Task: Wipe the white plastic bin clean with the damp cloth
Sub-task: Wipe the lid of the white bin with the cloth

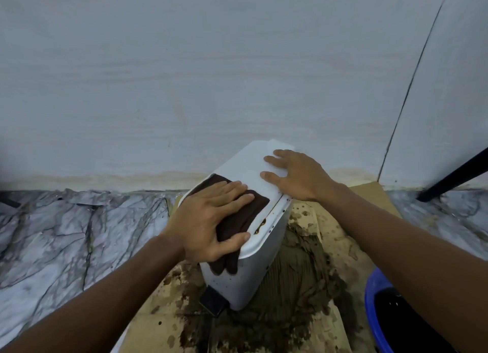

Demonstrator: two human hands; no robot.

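Observation:
The white plastic bin (253,270) stands on the floor in the middle of the view, its flat lid facing up. A dark brown cloth (252,210) lies spread on the near part of the lid and hangs a little over its front edge. My left hand (208,218) presses flat on the cloth, fingers straight, thumb along the lid's rim. My right hand (293,173) rests flat on the bare far part of the lid. Brown drips show on the lid's right rim (260,227), and small specks dot the bin's front wall.
The bin stands on a sheet of cardboard (330,247) smeared with wet brown mud. A blue bucket (375,302) sits at the lower right. A black pedal (212,300) juts from the bin's base. A pale wall rises close behind, and a dark leg (454,175) slants at far right.

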